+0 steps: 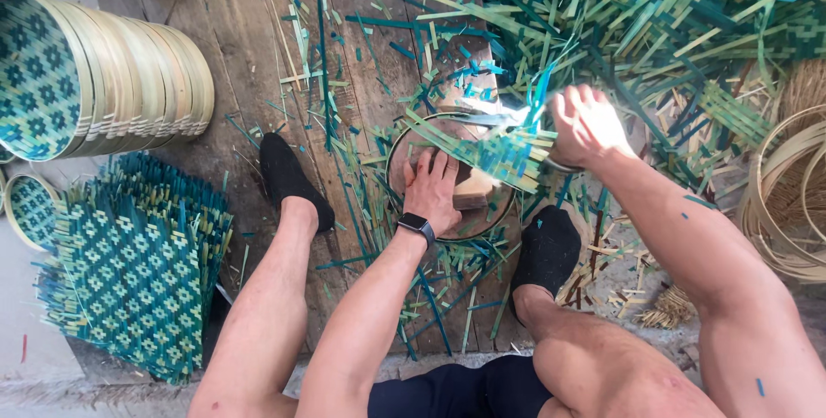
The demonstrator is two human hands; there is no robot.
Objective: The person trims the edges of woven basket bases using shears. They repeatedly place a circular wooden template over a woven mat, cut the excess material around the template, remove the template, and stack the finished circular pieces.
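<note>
Pressing left hand (433, 184) inside round hoop (397, 156); right hand (583, 122) grips woven mat (499, 153).

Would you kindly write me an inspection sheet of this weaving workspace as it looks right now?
Surface: worn wooden planks, littered with strip offcuts.
Job's things: round woven tray in a hoop frame, between the feet; a small wooden block lies on it.
Clutter: green and pale bamboo trimmings; big heap of cut strips at upper right.
Hands: left hand presses flat on the tray; right hand grips a blurred tool at the tray's rim.
Cables: nothing seen.
Surroundings: stack of finished trays on edge at left; flat woven mats below them; bare bamboo hoops at right.
</note>
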